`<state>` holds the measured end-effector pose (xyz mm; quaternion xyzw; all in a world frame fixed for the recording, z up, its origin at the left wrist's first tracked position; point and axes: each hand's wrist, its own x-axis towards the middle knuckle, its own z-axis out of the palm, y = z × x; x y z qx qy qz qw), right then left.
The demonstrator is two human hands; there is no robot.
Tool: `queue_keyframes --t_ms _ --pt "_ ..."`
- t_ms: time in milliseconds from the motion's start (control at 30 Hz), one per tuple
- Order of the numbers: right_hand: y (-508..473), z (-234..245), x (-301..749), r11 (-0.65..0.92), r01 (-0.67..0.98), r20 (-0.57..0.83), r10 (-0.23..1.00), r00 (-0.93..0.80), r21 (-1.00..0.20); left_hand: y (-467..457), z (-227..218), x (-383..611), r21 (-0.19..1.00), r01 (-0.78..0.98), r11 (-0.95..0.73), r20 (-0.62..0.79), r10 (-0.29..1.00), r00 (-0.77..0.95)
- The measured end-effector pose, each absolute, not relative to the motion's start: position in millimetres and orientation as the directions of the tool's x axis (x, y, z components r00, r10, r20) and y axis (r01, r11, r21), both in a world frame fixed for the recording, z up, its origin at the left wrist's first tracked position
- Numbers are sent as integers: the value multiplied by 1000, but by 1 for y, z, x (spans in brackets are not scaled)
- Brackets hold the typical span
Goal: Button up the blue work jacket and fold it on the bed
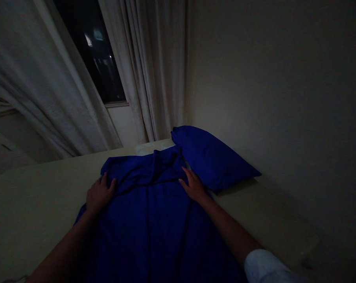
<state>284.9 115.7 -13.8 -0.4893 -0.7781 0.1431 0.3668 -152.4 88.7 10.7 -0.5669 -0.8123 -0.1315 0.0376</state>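
A large dark blue cloth [163, 220] lies spread out before me, with creases across its upper part. Whether it is a sheet or a garment, I cannot tell in the dim light. My left hand [99, 194] rests on its left edge, fingers stretched and thumb apart. On the right side, my right hand [194, 187] lies on the cloth with its fingers spread, close to a blue pillow [214, 157]. The pillow sits just beyond that hand, against the cloth's far right corner. Neither hand grips anything that I can see.
Beneath the cloth is a pale mattress-like surface [45, 196]. A wall [272, 98] rises along the right. Light curtains [157, 70] hang at the back around a dark window [95, 51]. The room is dim.
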Motion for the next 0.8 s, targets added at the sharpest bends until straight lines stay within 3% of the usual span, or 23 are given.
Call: queue_keyframes --t_ms 100,233,333,533,667,800 --pt "116 1 275 534 679 456 832 -316 -504 86 3 -149 160 930 330 261 895 -362" --pt "141 35 242 594 675 354 804 -478 -437 87 4 -147 158 956 249 375 880 -291" --pt "171 57 209 635 697 245 772 -586 -333 88 3 -149 155 976 152 307 932 -194" --pt "206 70 169 764 645 9 645 -764 18 90 0 -154 186 966 179 221 951 -218" --pt "205 83 183 736 668 75 664 -744 113 91 4 -154 214 954 208 164 956 -245" --pt "189 95 221 672 737 254 703 -664 66 90 2 -154 221 950 221 144 956 -256"
